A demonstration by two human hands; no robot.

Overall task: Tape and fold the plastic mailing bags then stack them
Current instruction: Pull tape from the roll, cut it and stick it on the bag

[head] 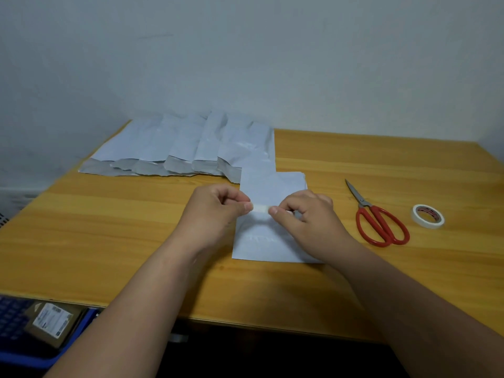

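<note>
Near table centre, left hand (218,207) and right hand (305,211), fingers curled, pinching short white tape strip (260,208) taut over smooth grey plastic mailing bag (270,241).

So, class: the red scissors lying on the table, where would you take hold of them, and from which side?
Grip the red handle loops of the scissors, coming from the near side. The loops lie toward the person and the closed blades point away, so fingers stay off the tips.
</note>
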